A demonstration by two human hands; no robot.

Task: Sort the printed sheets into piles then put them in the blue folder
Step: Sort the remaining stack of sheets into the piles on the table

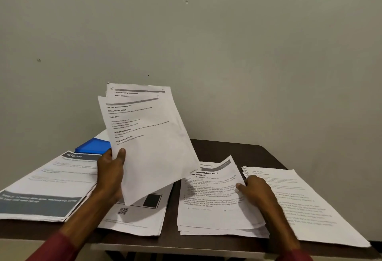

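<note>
Nearest my view, the maroon sleeves point(55, 246) lead up to both hands over the dark brown counter point(237, 149). The left hand point(110, 175) holds a fanned sheaf of white printed sheets point(153, 147) upright, thumb on the front and fingers behind, pinching its lower left corner. The right hand point(258, 190) rests on the right edge of the dehumidifier-titled pile point(215, 205), fingers stretched fairly flat on the top sheet. I cannot tell where its thumb sits.

4 piles lie on the counter: a grey-banded kitchen pile point(47, 184) at the left, a QR-code pile point(134, 217) partly hidden by the sheaf, the dehumidifier-titled pile, and a plain text pile point(306, 205) at the far right. The glossy blue folder point(93, 146) sits back left, partly hidden behind the sheaf.

I judge sorting is underway and the folder step not yet begun. The corner pinch looks thin for several fanned sheets, so 1 could slip out and land on the wrong pile. The plain text pile reaches the counter's front edge, where a nudge from the right forearm could push sheets off. Neighbouring piles lie close enough to mix if brushed.
</note>
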